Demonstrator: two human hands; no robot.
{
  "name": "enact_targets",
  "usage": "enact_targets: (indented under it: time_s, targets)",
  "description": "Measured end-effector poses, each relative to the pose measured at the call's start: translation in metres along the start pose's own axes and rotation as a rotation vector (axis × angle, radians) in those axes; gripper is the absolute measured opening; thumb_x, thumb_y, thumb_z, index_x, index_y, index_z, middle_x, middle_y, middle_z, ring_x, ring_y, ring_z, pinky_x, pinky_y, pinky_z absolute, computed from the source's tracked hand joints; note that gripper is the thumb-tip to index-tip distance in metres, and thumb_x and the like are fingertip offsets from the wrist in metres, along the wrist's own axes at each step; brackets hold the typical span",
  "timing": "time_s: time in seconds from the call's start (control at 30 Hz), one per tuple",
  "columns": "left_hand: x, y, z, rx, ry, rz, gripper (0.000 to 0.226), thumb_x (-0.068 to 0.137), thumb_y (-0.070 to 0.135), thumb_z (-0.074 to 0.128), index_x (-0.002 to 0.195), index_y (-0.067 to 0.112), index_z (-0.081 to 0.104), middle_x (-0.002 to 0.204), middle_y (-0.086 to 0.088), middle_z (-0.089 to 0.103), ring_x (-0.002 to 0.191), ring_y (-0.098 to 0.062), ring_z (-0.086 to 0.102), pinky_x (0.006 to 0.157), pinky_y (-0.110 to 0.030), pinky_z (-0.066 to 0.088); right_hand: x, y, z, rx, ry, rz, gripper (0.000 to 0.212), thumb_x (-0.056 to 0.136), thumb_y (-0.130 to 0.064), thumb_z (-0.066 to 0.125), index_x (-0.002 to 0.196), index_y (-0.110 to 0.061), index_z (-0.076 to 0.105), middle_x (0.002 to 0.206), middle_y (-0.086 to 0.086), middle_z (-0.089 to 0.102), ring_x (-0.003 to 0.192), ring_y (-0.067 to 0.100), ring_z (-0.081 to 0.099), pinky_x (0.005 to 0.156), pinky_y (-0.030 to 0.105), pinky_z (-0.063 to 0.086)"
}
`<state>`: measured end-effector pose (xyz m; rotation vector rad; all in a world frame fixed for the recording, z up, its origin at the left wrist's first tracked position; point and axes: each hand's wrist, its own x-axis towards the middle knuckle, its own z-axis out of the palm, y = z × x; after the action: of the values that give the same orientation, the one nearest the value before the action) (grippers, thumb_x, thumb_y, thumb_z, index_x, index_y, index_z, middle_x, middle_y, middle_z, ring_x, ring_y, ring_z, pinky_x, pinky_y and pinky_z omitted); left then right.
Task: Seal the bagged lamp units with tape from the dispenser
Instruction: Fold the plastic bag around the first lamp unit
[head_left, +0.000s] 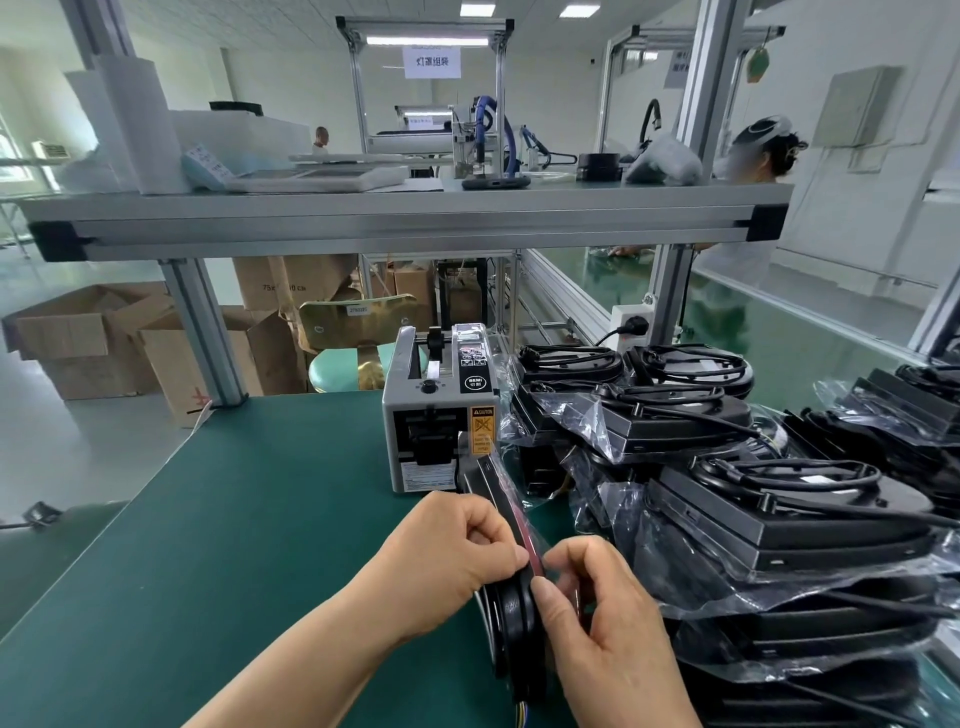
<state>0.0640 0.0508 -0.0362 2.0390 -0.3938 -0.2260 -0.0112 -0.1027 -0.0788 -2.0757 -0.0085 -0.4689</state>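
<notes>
A black bagged lamp unit (511, 613) stands on edge on the green mat (234, 545), just in front of the grey tape dispenser (439, 410). My left hand (452, 558) grips the unit's left face, thumb at its top edge. My right hand (605, 618) pinches the clear bag along the same top edge from the right. Whether a tape piece is under my fingers cannot be told. A pile of bagged lamp units (753, 499) with coiled cables lies to the right.
An aluminium frame shelf (405, 218) crosses above the bench, its post (205, 332) at the mat's far left. Cardboard boxes (98, 338) and a stool (353, 358) stand behind the bench. A person (763, 156) works at the back right.
</notes>
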Motion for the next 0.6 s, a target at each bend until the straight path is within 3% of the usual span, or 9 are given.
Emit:
enact_targets:
  time_s: [0.17,0.37,0.47,0.6]
  targets:
    - [-0.002,-0.006,0.008,-0.082,0.158,-0.068,0.034,0.056,0.046,0.079,0.078,0.024,0.065,0.058,0.016,0.049,0.053,-0.004,0.042,0.054,-0.02,0.039,0.001,-0.001,-0.002,-0.008,-0.025,0.015,0.019,0.088,-0.023,0.07,0.089,-0.035,0.056,0.081,-0.007,0.056,0.087,0.003,0.053,0.071,0.013,0.041]
    - [-0.002,-0.012,0.023,-0.239,0.286,-0.092,0.018,0.075,0.03,0.083,0.073,0.021,0.067,0.062,0.008,0.055,0.055,-0.004,0.047,0.053,-0.014,0.04,0.002,-0.002,-0.004,-0.015,-0.031,0.016,0.019,0.086,-0.022,0.072,0.09,-0.034,0.057,0.08,-0.006,0.056,0.086,0.003,0.053,0.07,0.011,0.039]
    - [-0.005,-0.012,0.022,-0.28,0.254,-0.091,0.021,0.074,0.026,0.085,0.083,0.019,0.068,0.064,0.006,0.052,0.055,-0.003,0.045,0.052,-0.013,0.039,0.003,-0.002,-0.005,-0.008,-0.036,0.022,0.018,0.086,-0.022,0.072,0.09,-0.033,0.058,0.079,-0.006,0.056,0.084,0.003,0.053,0.069,0.012,0.04]
    - [-0.012,-0.012,0.018,-0.306,0.13,-0.113,0.048,0.056,0.035,0.087,0.097,0.022,0.065,0.065,0.008,0.049,0.053,-0.003,0.043,0.049,-0.013,0.037,0.003,-0.003,-0.006,0.008,-0.043,0.04,0.016,0.087,-0.025,0.071,0.09,-0.033,0.058,0.079,-0.006,0.056,0.082,0.001,0.053,0.069,0.012,0.041]
